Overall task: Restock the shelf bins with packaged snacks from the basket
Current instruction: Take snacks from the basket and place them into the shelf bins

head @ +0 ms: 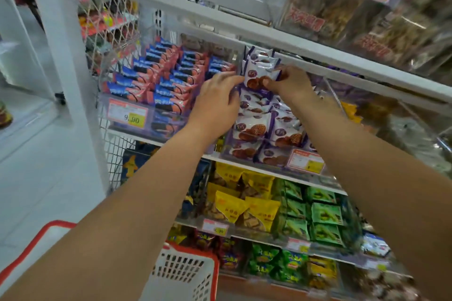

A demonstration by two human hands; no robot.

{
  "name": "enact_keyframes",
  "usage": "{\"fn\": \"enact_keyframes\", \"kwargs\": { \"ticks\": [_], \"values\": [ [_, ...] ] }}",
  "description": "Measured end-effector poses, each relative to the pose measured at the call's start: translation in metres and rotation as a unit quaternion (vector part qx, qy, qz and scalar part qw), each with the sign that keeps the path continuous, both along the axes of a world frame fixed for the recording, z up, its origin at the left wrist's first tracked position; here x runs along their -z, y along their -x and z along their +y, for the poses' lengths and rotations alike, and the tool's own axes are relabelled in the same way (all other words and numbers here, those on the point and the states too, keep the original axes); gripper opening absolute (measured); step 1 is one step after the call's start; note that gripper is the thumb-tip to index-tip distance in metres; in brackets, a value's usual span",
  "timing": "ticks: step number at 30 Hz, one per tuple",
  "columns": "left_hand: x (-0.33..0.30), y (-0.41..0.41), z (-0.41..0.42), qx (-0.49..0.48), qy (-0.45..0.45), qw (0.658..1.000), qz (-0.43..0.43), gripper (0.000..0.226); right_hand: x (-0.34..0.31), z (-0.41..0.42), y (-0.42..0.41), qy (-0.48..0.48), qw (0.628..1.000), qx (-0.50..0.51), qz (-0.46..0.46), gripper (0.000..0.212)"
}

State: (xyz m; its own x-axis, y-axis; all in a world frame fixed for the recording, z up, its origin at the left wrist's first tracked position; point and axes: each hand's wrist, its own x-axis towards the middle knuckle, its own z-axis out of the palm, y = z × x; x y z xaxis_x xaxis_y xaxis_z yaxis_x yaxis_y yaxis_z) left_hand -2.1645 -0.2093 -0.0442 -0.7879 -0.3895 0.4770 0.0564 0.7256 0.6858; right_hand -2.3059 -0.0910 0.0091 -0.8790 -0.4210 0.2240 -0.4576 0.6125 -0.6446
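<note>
Both arms reach forward to the middle shelf. The left hand [217, 98] lies with its fingers extended, their tips touching the left edge of an upright purple-and-white cookie packet [259, 73]. The right hand [291, 82] grips the same packet from the right side, thumb on its front face and fingers curled behind it. The packet stands at the rear of the clear cookie bin [247, 154], above rows of identical purple cookie packets [259, 127] that fill the bin to its front wall. A pink price label [305, 162] is fixed to the front of this bin.

Just to the left, a second clear bin holds blue-and-red snack packets [161, 76] in ordered rows, with a price tag [128, 113] reading 9.90 on its front. The shelf below carries yellow triangular packets [247, 203] beside green packets [318, 215]. The basket [186, 273], white mesh with a red rim, sits low in the view beneath the left forearm; its contents are hidden. The upper shelf at right holds clear bags of brown dried goods [367, 22].
</note>
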Motion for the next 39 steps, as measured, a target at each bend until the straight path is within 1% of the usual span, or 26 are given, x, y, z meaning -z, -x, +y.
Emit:
{"fn": "enact_keyframes", "kwargs": {
  "ticks": [2,5,7,8,10,11,12,13,14,15,16,18,20,23,26,27,30,32,36,39],
  "values": [
    [-0.007,0.008,-0.003,0.011,0.021,0.999,-0.029,0.043,-0.001,0.000,0.003,-0.032,0.999,-0.015,0.016,0.038],
    [-0.019,0.026,-0.007,0.018,0.069,0.994,-0.086,0.047,0.004,-0.004,0.003,-0.034,0.999,-0.032,0.024,0.043],
    [-0.023,0.040,-0.011,0.026,0.065,0.991,-0.113,0.051,0.005,-0.002,0.006,-0.020,0.999,-0.029,-0.007,0.050],
    [-0.023,0.048,-0.014,0.032,0.044,0.991,-0.119,0.057,0.003,0.002,0.007,-0.010,0.999,-0.026,-0.033,0.051],
    [-0.027,0.057,-0.018,0.055,-0.024,0.990,-0.125,0.074,-0.004,0.010,0.013,0.020,0.997,-0.025,-0.066,0.042],
    [-0.030,0.059,-0.020,0.065,-0.059,0.989,-0.123,0.084,-0.009,0.013,0.019,0.040,0.997,-0.017,-0.064,0.034],
    [-0.033,0.062,-0.022,0.070,-0.088,0.986,-0.122,0.090,-0.014,0.014,0.023,0.055,0.997,-0.002,-0.055,0.022],
    [-0.037,0.063,-0.022,0.074,-0.106,0.983,-0.129,0.094,-0.017,0.011,0.031,0.064,0.996,0.020,-0.053,0.012],
    [-0.039,0.067,-0.022,0.080,-0.115,0.980,-0.140,0.094,-0.020,0.008,0.036,0.070,0.994,0.040,-0.068,0.017],
    [-0.039,0.070,-0.022,0.086,-0.116,0.978,-0.151,0.092,-0.019,0.003,0.042,0.081,0.990,0.058,-0.104,0.021],
    [-0.039,0.073,-0.023,0.094,-0.120,0.976,-0.154,0.091,-0.019,-0.003,0.044,0.103,0.982,0.070,-0.142,0.020],
    [-0.035,0.077,-0.024,0.110,-0.146,0.971,-0.151,0.094,-0.010,-0.014,0.058,0.116,0.974,0.075,-0.180,0.011],
    [-0.030,0.080,-0.025,0.125,-0.183,0.966,-0.136,0.096,-0.006,-0.022,0.064,0.122,0.971,0.077,-0.192,0.025],
    [-0.025,0.082,-0.027,0.134,-0.210,0.961,-0.120,0.093,-0.007,-0.031,0.054,0.151,0.967,0.047,-0.202,0.023],
    [-0.025,0.082,-0.029,0.145,-0.197,0.963,-0.115,0.080,-0.003,-0.032,0.054,0.137,0.971,0.016,-0.197,0.020],
    [-0.026,0.081,-0.028,0.145,-0.182,0.966,-0.115,0.074,-0.004,-0.033,0.056,0.119,0.976,0.019,-0.179,0.018],
    [-0.030,0.079,-0.026,0.139,-0.144,0.973,-0.118,0.059,-0.008,-0.036,0.063,0.050,0.992,0.062,-0.094,0.034],
    [-0.032,0.077,-0.026,0.136,-0.135,0.975,-0.116,0.055,-0.010,-0.037,0.066,0.040,0.992,0.084,-0.082,0.039],
    [-0.031,0.077,-0.025,0.125,-0.141,0.976,-0.106,0.047,-0.013,-0.040,0.072,0.030,0.995,0.054,-0.079,0.031],
    [-0.030,0.079,-0.024,0.118,-0.159,0.974,-0.106,0.045,-0.014,-0.039,0.070,0.014,0.996,0.052,-0.075,0.019]
  ]
}}
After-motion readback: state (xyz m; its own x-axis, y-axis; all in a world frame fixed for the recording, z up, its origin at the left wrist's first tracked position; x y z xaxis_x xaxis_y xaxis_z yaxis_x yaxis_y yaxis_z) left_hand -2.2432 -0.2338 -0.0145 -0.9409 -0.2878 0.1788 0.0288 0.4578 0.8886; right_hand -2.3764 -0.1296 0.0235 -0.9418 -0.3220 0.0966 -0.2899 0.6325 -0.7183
